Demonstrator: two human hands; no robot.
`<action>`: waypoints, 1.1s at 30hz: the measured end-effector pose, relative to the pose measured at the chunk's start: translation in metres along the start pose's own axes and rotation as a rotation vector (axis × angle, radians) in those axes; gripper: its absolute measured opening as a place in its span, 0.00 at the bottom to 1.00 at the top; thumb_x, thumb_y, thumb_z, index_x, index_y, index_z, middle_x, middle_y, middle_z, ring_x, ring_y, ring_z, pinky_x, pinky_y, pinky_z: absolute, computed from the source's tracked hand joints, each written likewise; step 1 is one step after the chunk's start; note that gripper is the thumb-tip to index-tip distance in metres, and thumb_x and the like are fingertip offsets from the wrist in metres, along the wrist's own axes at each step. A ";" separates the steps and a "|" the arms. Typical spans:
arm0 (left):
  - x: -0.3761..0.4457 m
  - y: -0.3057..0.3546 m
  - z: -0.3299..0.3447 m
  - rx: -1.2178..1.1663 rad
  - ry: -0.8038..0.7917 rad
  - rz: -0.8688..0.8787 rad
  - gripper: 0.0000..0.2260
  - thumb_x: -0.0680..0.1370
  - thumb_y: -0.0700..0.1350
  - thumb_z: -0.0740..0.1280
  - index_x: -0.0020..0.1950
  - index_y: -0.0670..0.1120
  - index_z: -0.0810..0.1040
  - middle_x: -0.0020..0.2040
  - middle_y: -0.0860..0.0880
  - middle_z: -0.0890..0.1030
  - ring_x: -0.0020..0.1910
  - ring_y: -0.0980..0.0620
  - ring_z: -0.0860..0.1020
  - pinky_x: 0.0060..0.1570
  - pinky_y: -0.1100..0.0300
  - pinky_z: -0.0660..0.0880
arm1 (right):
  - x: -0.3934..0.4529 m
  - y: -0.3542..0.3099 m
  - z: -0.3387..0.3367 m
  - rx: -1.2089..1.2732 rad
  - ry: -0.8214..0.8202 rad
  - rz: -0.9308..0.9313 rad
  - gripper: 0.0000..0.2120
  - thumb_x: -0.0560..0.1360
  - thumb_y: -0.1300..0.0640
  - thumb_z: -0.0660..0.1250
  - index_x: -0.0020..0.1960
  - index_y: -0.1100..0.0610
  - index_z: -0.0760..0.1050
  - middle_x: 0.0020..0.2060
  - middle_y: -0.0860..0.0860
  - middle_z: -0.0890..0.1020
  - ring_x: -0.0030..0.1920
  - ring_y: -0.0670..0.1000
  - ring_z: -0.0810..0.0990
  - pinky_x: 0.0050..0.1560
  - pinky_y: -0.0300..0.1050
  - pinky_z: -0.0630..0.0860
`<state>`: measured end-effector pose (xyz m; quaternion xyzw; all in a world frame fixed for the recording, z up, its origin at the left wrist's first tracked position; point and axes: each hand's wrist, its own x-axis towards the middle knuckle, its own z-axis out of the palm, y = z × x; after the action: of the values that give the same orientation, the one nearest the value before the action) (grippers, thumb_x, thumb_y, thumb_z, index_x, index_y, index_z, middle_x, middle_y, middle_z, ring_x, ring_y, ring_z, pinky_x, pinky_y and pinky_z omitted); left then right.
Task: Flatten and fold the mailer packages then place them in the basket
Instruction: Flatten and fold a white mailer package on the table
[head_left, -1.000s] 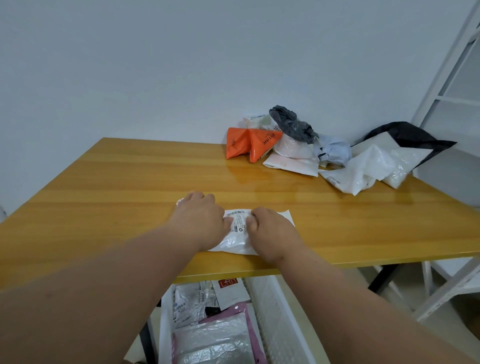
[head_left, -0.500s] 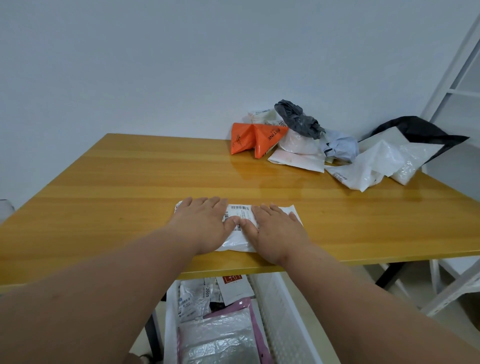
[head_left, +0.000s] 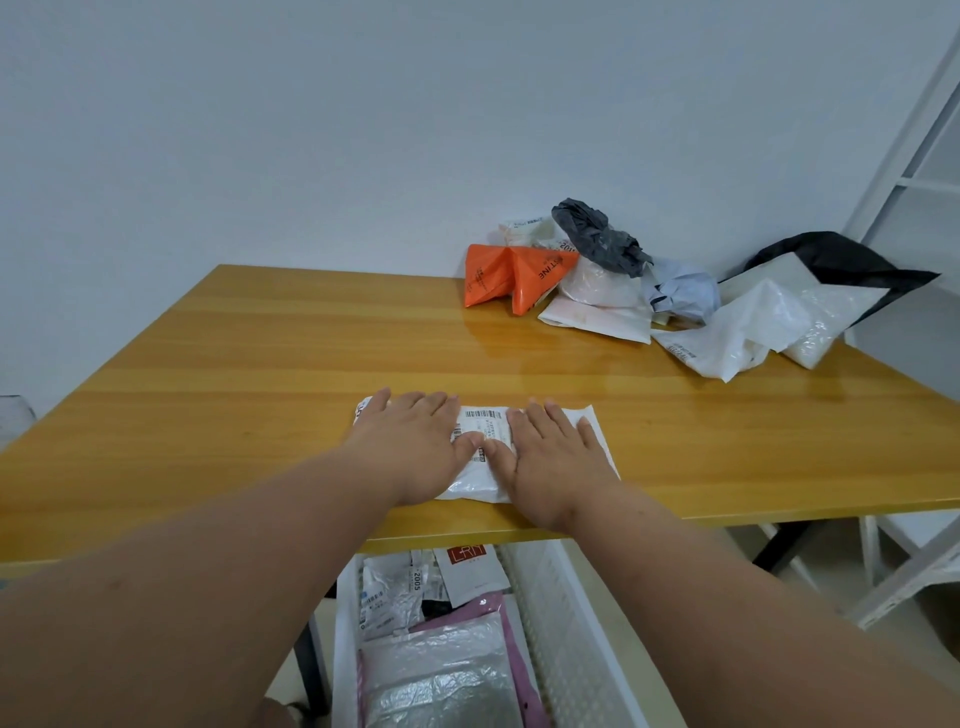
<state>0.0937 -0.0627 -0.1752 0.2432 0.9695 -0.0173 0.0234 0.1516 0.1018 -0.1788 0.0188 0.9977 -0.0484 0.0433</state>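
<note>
Pressing a white mailer (head_left: 485, 470) flat near the front edge of the tabletop (head_left: 234, 374).

We see our left hand (head_left: 415, 447) and right hand (head_left: 553, 457) lying side by side on the mailer, palms down, fingers straight and slightly spread, its barcode label showing between them. Behind the mailer, at the tabletop's far right corner, sits a heap of crumpled mailers (head_left: 675, 306), an orange mailer (head_left: 511, 275) at its left end. Below the tabletop's front edge stands the white basket (head_left: 566, 623), with flattened mailers (head_left: 441, 670) lying in it.
</note>
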 end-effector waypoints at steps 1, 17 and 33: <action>-0.001 0.000 0.000 0.000 0.000 0.000 0.31 0.81 0.63 0.41 0.81 0.49 0.47 0.81 0.52 0.51 0.79 0.50 0.49 0.77 0.45 0.43 | 0.000 0.000 0.000 0.005 -0.007 0.001 0.33 0.81 0.37 0.38 0.80 0.53 0.44 0.80 0.52 0.44 0.79 0.52 0.38 0.77 0.56 0.38; 0.001 -0.001 0.004 -0.006 0.046 -0.011 0.32 0.81 0.64 0.41 0.81 0.48 0.47 0.80 0.50 0.54 0.78 0.48 0.53 0.76 0.46 0.47 | 0.010 0.006 0.002 0.030 0.049 -0.026 0.33 0.81 0.35 0.42 0.79 0.54 0.52 0.77 0.53 0.60 0.77 0.54 0.57 0.76 0.56 0.54; 0.001 -0.001 0.007 0.014 0.069 -0.007 0.31 0.81 0.64 0.41 0.80 0.49 0.48 0.80 0.51 0.55 0.78 0.48 0.54 0.76 0.45 0.48 | 0.015 0.006 -0.002 0.014 0.060 -0.051 0.31 0.81 0.37 0.47 0.75 0.54 0.65 0.75 0.51 0.66 0.76 0.52 0.58 0.76 0.57 0.54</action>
<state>0.0930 -0.0631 -0.1823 0.2407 0.9704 -0.0157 -0.0120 0.1371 0.1087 -0.1788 -0.0047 0.9983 -0.0560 0.0120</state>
